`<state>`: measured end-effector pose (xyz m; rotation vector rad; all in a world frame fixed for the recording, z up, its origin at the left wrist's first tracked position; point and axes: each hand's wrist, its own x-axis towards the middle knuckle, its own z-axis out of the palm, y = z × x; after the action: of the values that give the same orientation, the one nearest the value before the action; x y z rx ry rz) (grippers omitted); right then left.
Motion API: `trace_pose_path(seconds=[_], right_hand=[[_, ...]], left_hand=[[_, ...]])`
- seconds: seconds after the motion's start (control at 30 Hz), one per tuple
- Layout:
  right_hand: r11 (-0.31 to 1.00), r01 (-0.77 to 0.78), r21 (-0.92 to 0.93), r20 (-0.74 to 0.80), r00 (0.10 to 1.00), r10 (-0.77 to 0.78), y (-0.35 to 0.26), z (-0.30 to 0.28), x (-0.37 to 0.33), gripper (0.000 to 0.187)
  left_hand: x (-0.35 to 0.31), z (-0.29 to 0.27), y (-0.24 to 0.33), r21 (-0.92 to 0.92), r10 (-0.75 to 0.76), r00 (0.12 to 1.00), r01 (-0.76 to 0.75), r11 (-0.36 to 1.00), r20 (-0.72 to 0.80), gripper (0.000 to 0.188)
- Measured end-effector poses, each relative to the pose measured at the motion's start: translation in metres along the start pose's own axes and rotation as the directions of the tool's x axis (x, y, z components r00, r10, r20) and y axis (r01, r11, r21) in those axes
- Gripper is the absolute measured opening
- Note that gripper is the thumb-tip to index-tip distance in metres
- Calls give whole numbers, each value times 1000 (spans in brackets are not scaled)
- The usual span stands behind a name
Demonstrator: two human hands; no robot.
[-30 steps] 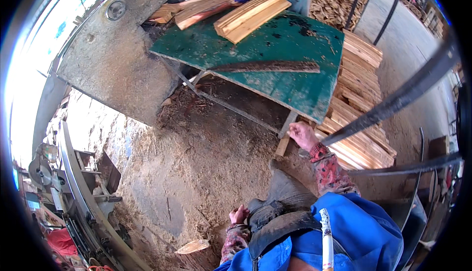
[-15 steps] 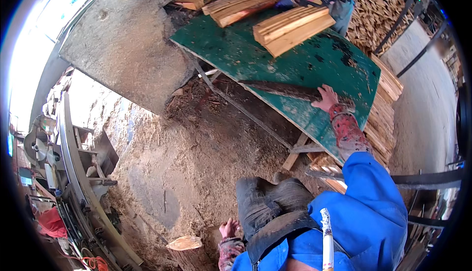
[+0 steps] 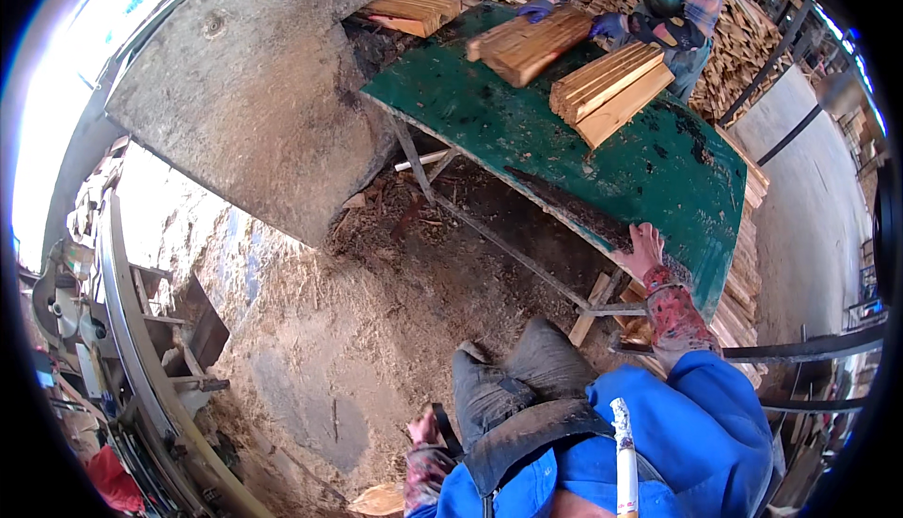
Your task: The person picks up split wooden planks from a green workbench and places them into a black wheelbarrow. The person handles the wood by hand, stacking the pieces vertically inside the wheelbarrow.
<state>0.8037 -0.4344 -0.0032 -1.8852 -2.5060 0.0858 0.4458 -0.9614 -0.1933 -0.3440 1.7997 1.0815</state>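
Observation:
My right hand (image 3: 641, 253) is closed round the near end of a long, dark, rough-faced wood strip (image 3: 564, 203). That strip lies along the near edge of the green tabletop (image 3: 489, 118). Low in the picture, my left hand (image 3: 425, 427) hangs beside my dark trousers with its fingers curled. A narrow black band (image 3: 447, 431) shows against its fingers; what it belongs to I cannot make out. Below that hand, the pale cut top of a log (image 3: 379, 499) shows at the lower rim.
Across the table, a co-worker's purple-gloved hands (image 3: 609, 25) touch a bundle of wood strips (image 3: 536, 43); another bundle (image 3: 611, 90) lies beside it. A dusty saw-table plate (image 3: 235, 95) stands at left. Sawdust covers the floor (image 3: 310, 330). Stacked planks (image 3: 738, 302) flank the table at right.
The dark strip and my right hand have shifted nearer to the table's front edge. A black band now shows at my left hand. The view has turned, and the co-worker shows more fully.

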Motion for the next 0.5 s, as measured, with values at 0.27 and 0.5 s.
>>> trace_pose_path(seconds=[0.27, 0.5], right_hand=[[995, 80, 58, -17, 997, -79, -58, 0, 16, 55], [924, 174, 340, -105, 984, -147, -150, -8, 94, 16]], left_hand=[[81, 26, 204, -365, 186, 982, -160, 917, 36, 20], [70, 175, 318, -318, 311, 883, -200, 927, 351, 30]])
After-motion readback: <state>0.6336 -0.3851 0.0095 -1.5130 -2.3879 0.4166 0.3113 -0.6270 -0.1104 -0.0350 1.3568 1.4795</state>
